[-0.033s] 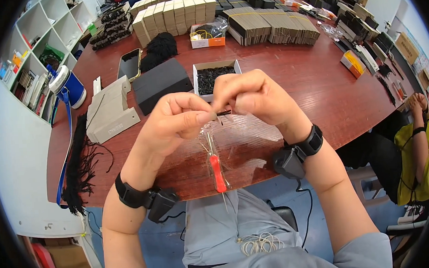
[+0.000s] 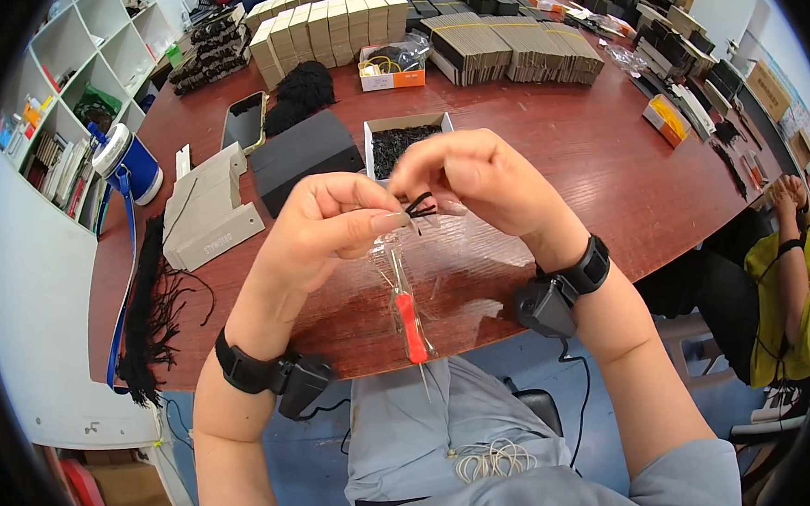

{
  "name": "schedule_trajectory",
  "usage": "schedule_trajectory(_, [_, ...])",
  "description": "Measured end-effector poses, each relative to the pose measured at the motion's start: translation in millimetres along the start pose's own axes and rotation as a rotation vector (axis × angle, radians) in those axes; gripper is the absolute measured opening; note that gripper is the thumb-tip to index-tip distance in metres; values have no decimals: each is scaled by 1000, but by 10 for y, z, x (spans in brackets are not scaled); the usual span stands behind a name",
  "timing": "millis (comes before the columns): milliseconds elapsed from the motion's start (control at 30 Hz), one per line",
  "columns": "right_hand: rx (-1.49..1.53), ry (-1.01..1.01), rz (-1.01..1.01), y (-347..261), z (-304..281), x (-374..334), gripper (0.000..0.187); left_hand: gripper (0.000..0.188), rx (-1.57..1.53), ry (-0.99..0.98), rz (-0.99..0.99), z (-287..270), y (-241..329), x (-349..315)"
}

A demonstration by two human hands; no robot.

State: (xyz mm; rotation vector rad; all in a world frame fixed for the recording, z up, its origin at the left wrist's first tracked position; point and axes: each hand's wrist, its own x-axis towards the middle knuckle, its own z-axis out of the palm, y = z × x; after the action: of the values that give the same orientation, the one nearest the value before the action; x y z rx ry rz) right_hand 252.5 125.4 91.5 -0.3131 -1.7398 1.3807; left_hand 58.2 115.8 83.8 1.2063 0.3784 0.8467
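Note:
My left hand [image 2: 324,225] pinches a short bundle of thin black cord [image 2: 420,207] between thumb and forefinger, its loose ends fanning out to the right. Close against it, my right hand [image 2: 484,179] is curled, forefinger arched over the cord; what its fingers grip, if anything, is hidden. Below the hands, a tool with a red handle [image 2: 410,327] and thin metal tip lies at the table's front edge among clear plastic film [image 2: 460,250]. Just beyond my hands stands a white box [image 2: 368,153] full of small black pieces.
Left of my hands lie a black folded card [image 2: 302,157], grey card sleeves [image 2: 213,218], black tassels [image 2: 149,315], a phone [image 2: 245,124] and a blue-and-white jug [image 2: 128,165]. Stacked boxes [image 2: 326,30] and grey card bundles [image 2: 513,47] line the back. A person [image 2: 783,295] sits at right.
My right forefinger has lifted slightly away from my left fingertips. The black cord ends now spread apart, where before they lay together. My left hand stays almost still.

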Motion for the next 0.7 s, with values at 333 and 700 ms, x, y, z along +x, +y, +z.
schedule_trajectory(333, [150, 235, 162, 42, -15, 89, 29, 7, 1086, 391, 475, 118, -26, 21])
schedule_trajectory(700, [-117, 551, -99, 47, 37, 70, 17, 5, 791, 662, 581, 127, -68, 49])
